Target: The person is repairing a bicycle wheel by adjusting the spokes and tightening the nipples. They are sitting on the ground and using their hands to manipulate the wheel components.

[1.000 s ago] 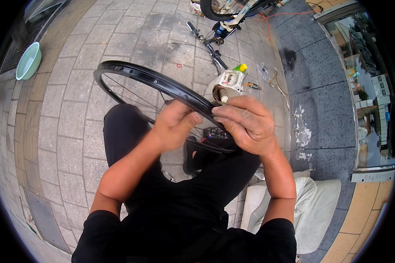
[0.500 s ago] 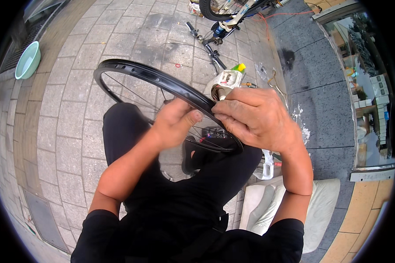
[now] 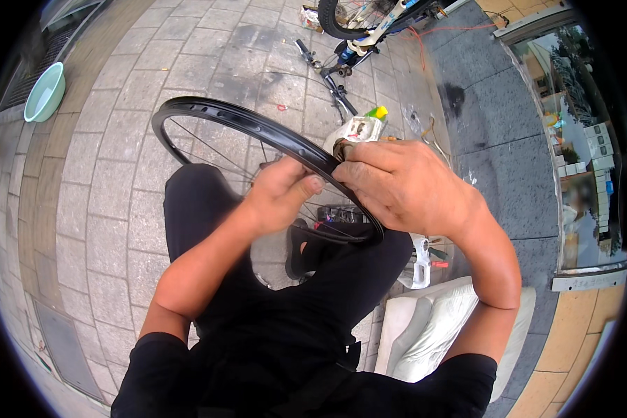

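Note:
A black bicycle wheel, a bare rim without a tyre and with thin spokes, leans tilted across my lap, its lower right edge against my right thigh. My left hand is closed at the inner side of the rim among the spokes, thumb lying on top and the other fingers partly hidden behind. On the rim's outer face, my right hand pinches with thumb and fingertips together. Whatever lies between those fingertips is too small or hidden to name.
Beyond the wheel, an upturned bicycle stands on the paving. A white cut-open container and a yellow-green bottle top are past my right hand. A white cushion lies at right, a green basin far left.
My right hand has shifted slightly along the rim, its wrist and elbow swinging outward to the right. The left hand and the wheel have barely moved.

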